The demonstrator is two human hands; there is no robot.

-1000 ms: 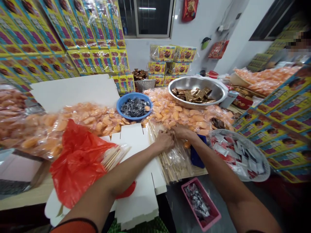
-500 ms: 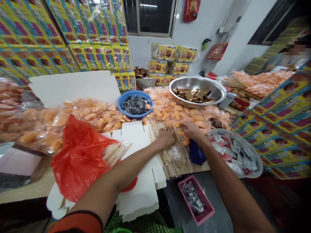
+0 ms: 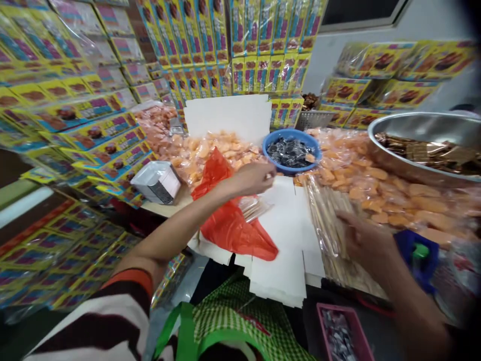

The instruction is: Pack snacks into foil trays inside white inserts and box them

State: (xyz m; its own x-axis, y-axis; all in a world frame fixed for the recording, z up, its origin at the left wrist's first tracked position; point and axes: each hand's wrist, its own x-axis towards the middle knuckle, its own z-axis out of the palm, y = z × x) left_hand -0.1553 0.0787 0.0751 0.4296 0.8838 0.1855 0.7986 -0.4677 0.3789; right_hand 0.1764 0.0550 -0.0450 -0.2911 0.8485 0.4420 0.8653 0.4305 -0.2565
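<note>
My left hand (image 3: 257, 178) is in the air above the red plastic bag (image 3: 235, 228) and the white cardboard sheets (image 3: 285, 215). Its fingers are curled together; anything inside them is hidden. A clear packet of thin wooden sticks (image 3: 257, 208) lies on the red bag, just below that hand. At the right, my right hand (image 3: 363, 240) is at a larger spread of wooden sticks (image 3: 330, 225) in clear wrap, its index finger over them. Blur and the hand itself hide whether it grips any.
Behind the sheets stands a blue bowl (image 3: 291, 165) of dark packets. Orange wrapped pieces (image 3: 391, 190) cover the back. A steel basin (image 3: 421, 168) holds brown-gold packets. A pink tray (image 3: 345, 331) sits low, near a blue object (image 3: 417, 255). Yellow boxes (image 3: 108, 135) are stacked left.
The view has swung left. My left hand has left the wooden sticks and moved left over the red bag. My right hand has come down beside the sticks.
</note>
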